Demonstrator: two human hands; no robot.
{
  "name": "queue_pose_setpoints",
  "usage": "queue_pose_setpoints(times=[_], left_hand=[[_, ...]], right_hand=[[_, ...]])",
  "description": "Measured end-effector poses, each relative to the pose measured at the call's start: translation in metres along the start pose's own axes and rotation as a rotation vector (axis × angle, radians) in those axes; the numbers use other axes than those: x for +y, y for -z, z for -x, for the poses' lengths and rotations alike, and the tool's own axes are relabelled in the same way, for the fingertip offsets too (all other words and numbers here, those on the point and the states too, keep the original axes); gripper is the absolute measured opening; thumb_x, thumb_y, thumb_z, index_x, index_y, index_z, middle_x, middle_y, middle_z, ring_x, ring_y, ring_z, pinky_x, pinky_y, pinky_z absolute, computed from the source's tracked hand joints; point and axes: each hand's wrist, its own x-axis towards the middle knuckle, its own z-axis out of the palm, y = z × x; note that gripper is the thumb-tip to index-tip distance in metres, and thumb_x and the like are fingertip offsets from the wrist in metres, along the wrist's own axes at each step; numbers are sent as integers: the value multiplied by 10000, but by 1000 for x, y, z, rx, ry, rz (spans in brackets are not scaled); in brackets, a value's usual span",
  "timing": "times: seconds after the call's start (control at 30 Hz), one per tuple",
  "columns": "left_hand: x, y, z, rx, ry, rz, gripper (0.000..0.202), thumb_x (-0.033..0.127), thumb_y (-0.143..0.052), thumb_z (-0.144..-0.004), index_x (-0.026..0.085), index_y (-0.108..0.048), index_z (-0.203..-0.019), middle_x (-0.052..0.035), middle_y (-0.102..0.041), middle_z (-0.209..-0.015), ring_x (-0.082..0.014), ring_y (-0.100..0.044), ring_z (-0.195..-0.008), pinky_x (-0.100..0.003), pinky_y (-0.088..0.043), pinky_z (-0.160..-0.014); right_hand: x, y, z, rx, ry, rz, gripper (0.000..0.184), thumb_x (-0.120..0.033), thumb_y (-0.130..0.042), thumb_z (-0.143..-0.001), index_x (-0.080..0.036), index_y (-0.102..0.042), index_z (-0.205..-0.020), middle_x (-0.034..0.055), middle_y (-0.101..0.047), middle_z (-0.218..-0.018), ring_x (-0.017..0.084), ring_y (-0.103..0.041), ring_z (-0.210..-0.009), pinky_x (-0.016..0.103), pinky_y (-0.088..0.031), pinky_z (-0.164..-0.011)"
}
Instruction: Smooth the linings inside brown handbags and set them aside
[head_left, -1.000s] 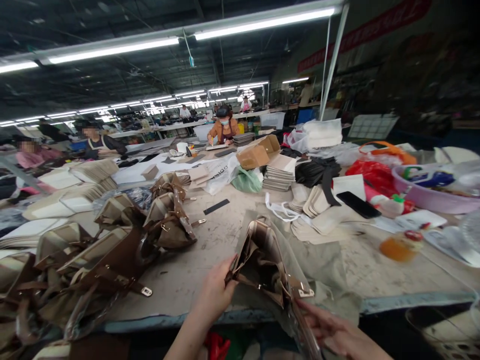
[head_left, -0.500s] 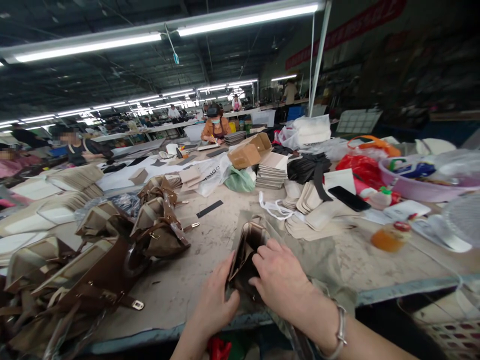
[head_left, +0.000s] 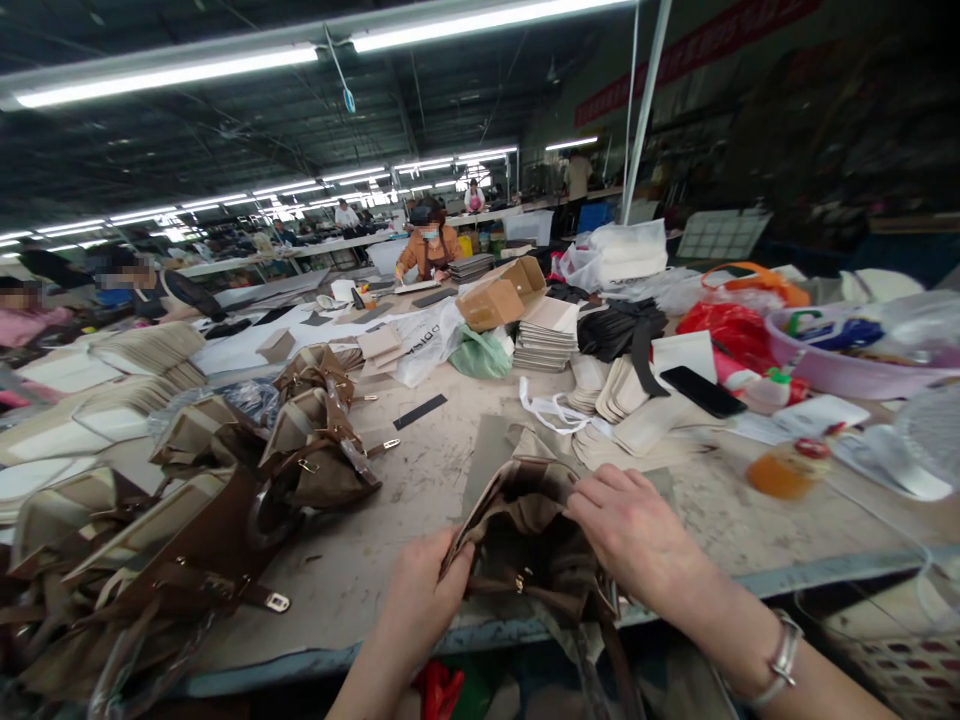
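A brown handbag [head_left: 525, 590] lies at the near table edge, its mouth spread wide and its dark inside showing. My left hand [head_left: 431, 580] pinches the left rim, thumb inside and fingers outside. On the right rim, my right hand [head_left: 626, 515] is closed, with its fingertips partly hidden by the bag. A small gold clasp shows at the near side of the opening, and a strap hangs below the table edge. Under the bag lies a grey-green sheet [head_left: 484, 460].
Several similar brown bags [head_left: 195, 530] crowd the left side. A dark strip [head_left: 420, 411] lies mid-table. To the right are stacked beige panels [head_left: 546, 335], a phone [head_left: 703, 391], an orange jar [head_left: 787, 468] and a purple basin [head_left: 847, 370]. A co-worker [head_left: 429, 250] sits across the table.
The handbag's mouth has been pulled from narrow to wide. My right hand has moved right from inside the opening to its right rim; my left hand stays on the left rim.
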Motion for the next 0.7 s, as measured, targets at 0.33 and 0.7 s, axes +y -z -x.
queue_pose_setpoints(times=[0.33, 0.7], left_hand=[[-4, -18, -2, 80, 26, -94, 263, 243, -440, -874, 188, -643, -1032, -45, -695, -881, -201, -623, -805, -265, -417, -675], [-8, -11, -9, 100, 15, 24, 249, 341, -536, -844, 209, -677, -1002, 2, -700, -815, -175, -618, -729, -232, -434, -640]], right_hand=[[-39, 25, -17, 32, 53, -135, 162, -155, -540, -825, -185, -591, -975, 45, -591, -927, 211, -482, -889, 335, -356, -801], [-42, -16, -62, -107, 121, -189, 121, -137, -497, -850, -174, -611, -834, 60, -634, -874, 211, -538, -866, 313, -370, -773]])
